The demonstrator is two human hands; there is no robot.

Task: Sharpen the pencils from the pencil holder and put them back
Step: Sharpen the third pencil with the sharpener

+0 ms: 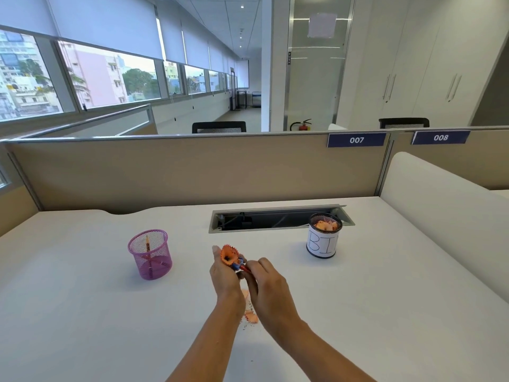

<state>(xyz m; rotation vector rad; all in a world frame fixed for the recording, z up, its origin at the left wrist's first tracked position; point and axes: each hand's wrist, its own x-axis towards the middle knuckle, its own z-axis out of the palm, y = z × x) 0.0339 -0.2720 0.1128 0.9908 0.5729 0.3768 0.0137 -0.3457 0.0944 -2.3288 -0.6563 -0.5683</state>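
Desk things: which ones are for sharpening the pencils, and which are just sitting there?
For the job: red pencil in the right hand; blue sharpener in the left hand; pink holder with another pencil inside; can marked BI, holding shavings; loose shavings on the desk.
Just lying about: cable slot in the desk; 007 sign; fire extinguisher; black chairs.

Pink wire-mesh pencil holder (150,255); matt white desk (82,299); paper-wrapped bin (322,241).

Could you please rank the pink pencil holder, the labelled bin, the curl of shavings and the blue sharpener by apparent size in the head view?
1. pink pencil holder
2. labelled bin, slightly smaller-looking but farther, so unsure
3. curl of shavings
4. blue sharpener, partly hidden
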